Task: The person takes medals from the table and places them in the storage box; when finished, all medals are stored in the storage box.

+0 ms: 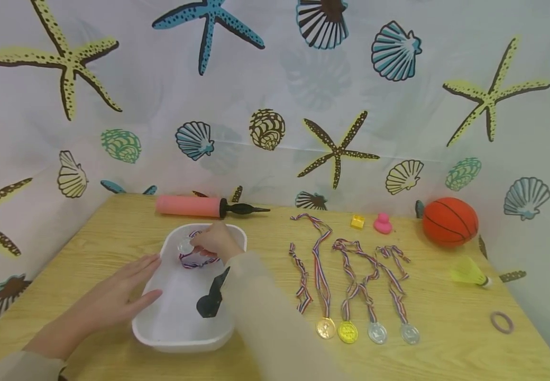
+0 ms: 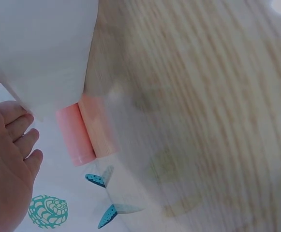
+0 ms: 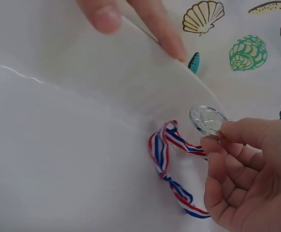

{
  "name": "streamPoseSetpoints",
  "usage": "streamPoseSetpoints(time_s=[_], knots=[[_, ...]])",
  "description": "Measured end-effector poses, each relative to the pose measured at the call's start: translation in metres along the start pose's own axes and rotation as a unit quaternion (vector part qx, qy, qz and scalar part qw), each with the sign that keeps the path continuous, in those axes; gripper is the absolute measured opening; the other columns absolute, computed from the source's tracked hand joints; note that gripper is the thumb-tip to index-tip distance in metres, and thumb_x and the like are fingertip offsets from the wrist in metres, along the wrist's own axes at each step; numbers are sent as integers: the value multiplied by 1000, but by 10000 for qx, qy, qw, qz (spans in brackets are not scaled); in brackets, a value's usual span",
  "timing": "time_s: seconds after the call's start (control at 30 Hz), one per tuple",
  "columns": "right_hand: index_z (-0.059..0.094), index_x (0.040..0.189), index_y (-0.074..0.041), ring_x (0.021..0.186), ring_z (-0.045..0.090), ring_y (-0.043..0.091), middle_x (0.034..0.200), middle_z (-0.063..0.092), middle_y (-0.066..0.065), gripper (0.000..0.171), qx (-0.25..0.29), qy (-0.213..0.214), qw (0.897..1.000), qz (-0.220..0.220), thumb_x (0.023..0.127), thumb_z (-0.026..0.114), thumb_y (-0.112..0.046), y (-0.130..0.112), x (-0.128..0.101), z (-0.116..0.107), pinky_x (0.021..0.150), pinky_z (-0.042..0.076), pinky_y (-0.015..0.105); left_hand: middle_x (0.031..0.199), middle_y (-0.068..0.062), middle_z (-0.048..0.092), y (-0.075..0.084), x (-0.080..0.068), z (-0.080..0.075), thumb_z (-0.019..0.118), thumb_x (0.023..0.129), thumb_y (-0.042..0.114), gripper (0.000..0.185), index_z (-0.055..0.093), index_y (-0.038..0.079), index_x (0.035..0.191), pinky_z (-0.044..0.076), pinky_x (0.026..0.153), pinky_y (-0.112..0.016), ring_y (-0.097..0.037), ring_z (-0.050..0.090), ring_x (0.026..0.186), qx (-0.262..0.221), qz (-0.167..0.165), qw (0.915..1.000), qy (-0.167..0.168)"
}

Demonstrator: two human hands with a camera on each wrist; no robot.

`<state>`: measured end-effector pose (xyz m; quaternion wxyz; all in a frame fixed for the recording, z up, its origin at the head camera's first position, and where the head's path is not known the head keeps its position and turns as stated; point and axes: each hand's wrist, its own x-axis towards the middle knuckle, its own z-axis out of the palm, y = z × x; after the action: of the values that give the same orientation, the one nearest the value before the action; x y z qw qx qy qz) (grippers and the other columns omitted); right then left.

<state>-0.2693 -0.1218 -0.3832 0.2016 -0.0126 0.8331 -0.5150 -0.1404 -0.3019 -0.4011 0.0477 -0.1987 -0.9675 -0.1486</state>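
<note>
Only from the right wrist: hand [image 3: 246,169] pinching silver medal [image 3: 207,120].

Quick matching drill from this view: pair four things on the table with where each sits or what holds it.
1. silver medal
2. basketball
3. pink pump
4. white tray

a. far right of the table
b. behind the tray, by the curtain
c. pinched by the right hand
d. touched on its side by the left hand

Pairs: 1-c, 2-a, 3-b, 4-d
</note>
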Motion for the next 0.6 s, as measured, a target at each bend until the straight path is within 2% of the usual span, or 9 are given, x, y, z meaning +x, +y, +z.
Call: streamPoseSetpoints(time_s=[0.13,0.37,0.6], knots=[[62,65,-1,44,39,14,51,48,3,17,-77,142,9996,237,79,70,-7,15,6,14,42,31,24,142,-20,35,0,0,0,54,91,42,66,39,-3,137,29,99,-55,-39,30,129,15,10,10000,19],[62,62,-2,43,48,14,52,57,5,18,21,334,9979,558,77,72,-5,35,12,27,41,40,24,142,-21,34,0,1,0,53,91,43,67,39,-4,137,29,100,-56,-40,30,128,18,-23,10000,-83],[66,66,-2,47,53,14,55,62,6,15,198,164,9983,527,79,71,-7,32,11,26,46,42,23,141,-21,35,2,0,-3,53,91,43,67,39,-4,136,29,99,-56,-41,31,128,74,-15,10000,-38]])
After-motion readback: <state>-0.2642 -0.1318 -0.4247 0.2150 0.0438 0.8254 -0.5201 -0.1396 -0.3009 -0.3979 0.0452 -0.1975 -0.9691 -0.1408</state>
